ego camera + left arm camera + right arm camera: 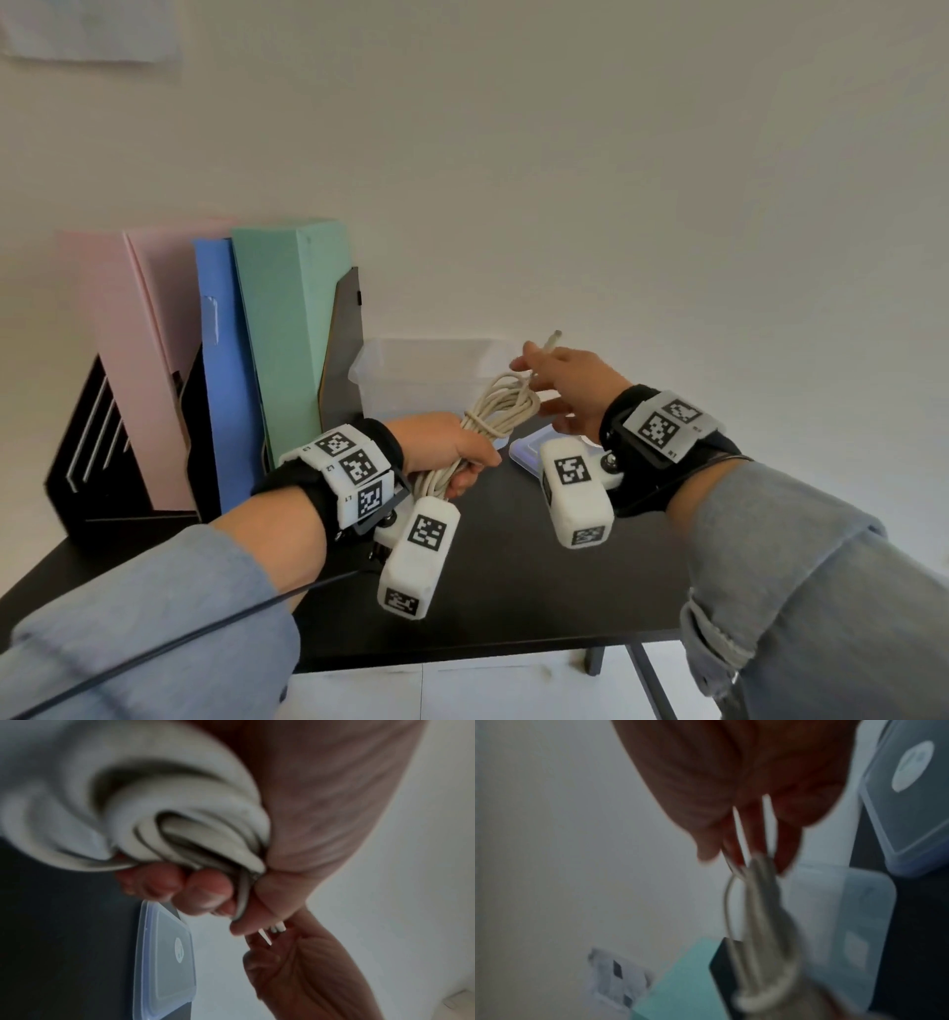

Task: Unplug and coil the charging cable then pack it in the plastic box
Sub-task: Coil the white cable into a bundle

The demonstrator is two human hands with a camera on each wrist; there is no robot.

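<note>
Above a dark desk, the left hand grips a coiled white cable at its wrapped middle while the right hand pinches its loose plug end before the open box; light, floppy, best held mid-bundle.

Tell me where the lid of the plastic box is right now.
In the head view the lid lies flat on the black desk, right of centre, just in front of the plastic box and partly hidden below the right hand.
</note>
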